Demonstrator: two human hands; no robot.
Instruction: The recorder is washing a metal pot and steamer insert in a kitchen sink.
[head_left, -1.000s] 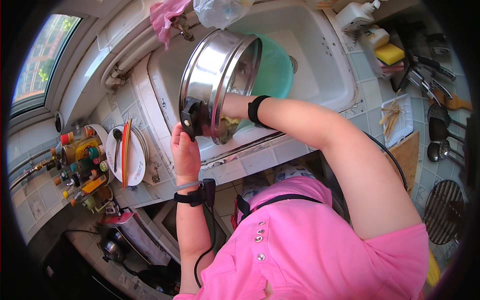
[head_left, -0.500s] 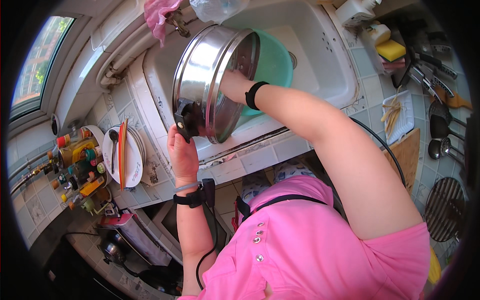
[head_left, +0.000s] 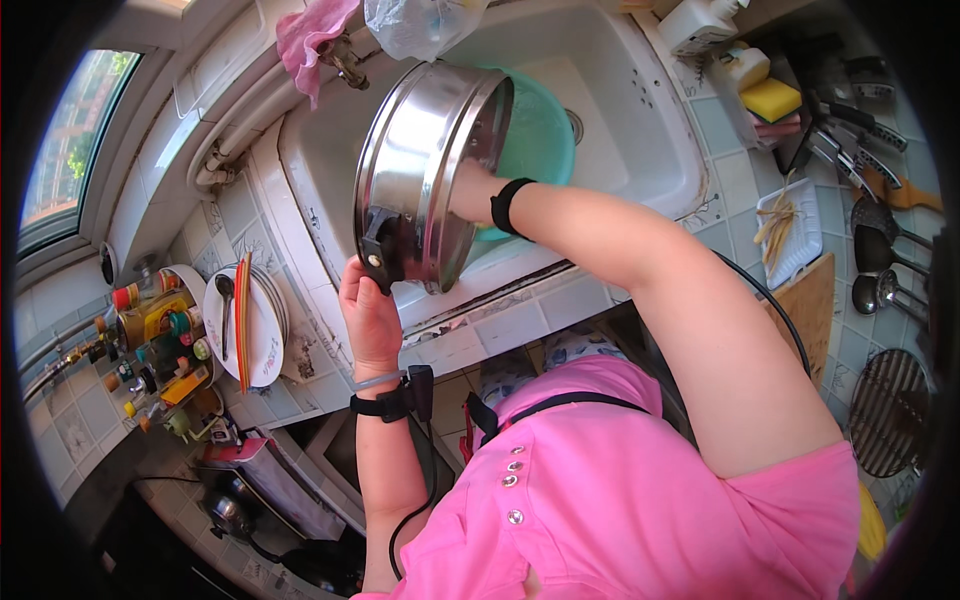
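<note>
Tipped on its side over the sink is a shiny stainless steel pot, its opening facing right. My left hand is closed round the pot's black side handle. Into the opening reaches my right hand, with its fingers hidden behind the rim. Whether those fingers hold anything cannot be seen. Behind the pot, a turquoise basin sits in the sink, partly covered by it.
A pink cloth hangs by the tap, near a clear plastic bag. Stacked plates and a bottle rack stand left. To the right are a yellow sponge, a white tray and hanging utensils.
The pot has turned and shifted slightly within my left hand's hold. My right hand has moved a little lower inside its opening.
</note>
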